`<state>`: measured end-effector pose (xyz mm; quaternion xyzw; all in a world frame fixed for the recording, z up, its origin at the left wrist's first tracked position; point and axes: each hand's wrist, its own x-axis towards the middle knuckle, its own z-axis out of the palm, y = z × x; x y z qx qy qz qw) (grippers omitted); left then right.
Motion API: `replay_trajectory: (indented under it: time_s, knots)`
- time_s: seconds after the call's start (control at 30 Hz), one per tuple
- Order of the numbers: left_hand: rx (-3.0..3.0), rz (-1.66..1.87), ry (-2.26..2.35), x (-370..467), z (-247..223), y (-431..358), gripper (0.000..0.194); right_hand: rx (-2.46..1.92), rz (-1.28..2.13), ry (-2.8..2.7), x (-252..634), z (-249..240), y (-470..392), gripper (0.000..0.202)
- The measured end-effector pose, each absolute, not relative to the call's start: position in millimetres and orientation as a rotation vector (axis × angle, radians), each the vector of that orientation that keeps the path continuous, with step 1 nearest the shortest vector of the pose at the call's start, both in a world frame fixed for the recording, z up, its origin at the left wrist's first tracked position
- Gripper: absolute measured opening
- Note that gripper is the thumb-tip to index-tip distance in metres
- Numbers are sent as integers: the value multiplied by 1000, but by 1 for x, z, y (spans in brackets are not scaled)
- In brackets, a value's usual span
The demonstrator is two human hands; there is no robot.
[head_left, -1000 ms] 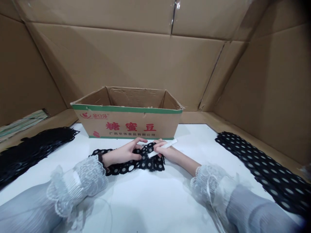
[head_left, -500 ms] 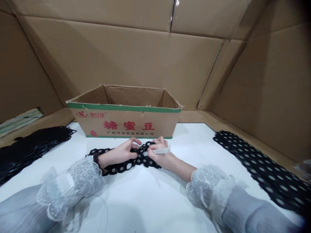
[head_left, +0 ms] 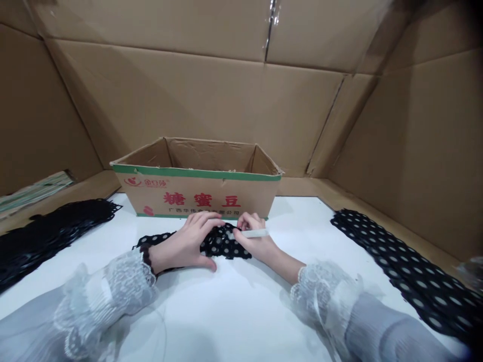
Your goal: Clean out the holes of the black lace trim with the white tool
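Note:
A strip of black material with pale round dots (head_left: 225, 245) lies on the white board in front of the cardboard box. My left hand (head_left: 186, 242) rests flat across it, fingers and thumb spread, hiding the strip's middle. At the strip's right end, my right hand (head_left: 260, 245) pinches a slim white pen-like tool (head_left: 257, 233). The tool's tip points left and meets the dotted material; its exact kind is too small to tell.
An open cardboard box (head_left: 196, 198) with a green rim and red lettering stands behind my hands. Black strips (head_left: 56, 234) are piled on the left, and a dotted black sheet (head_left: 400, 266) lies on the right. Tall cardboard walls (head_left: 211, 95) enclose the white board (head_left: 226, 311).
My left hand has opened from a pinch on the strip and now lies flat over it. The strip looks flatter between my hands. My right hand keeps the white tool in nearly the same spot.

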<state>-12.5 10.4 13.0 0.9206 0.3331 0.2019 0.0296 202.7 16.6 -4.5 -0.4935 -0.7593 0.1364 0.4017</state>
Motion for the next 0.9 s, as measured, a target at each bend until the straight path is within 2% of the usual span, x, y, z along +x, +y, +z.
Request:
replay_trajectory:
  time_s: [0.13, 0.17, 0.43, 0.67, 0.9]
  knots:
    - [2970, 418, 1038, -17, 19, 6, 29, -1192, 688, -1645, 201, 6, 18, 18]
    - [2983, 386, 1066, -16, 19, 4, 22, -1186, 766, -1566, 200, 7, 18, 21]
    - [3331, 298, 1101, -10, 12, -4, 14, -1216, 1157, -1265, 181, -9, 12, 21]
    - [3653, 371, 853, -6, 7, -3, 12, -1246, 1057, -1362, 178, -12, 9, 16]
    - [3538, 574, 968, -1, -2, -1, 20, -1248, 1059, -1302, 178, -15, 12, 16]
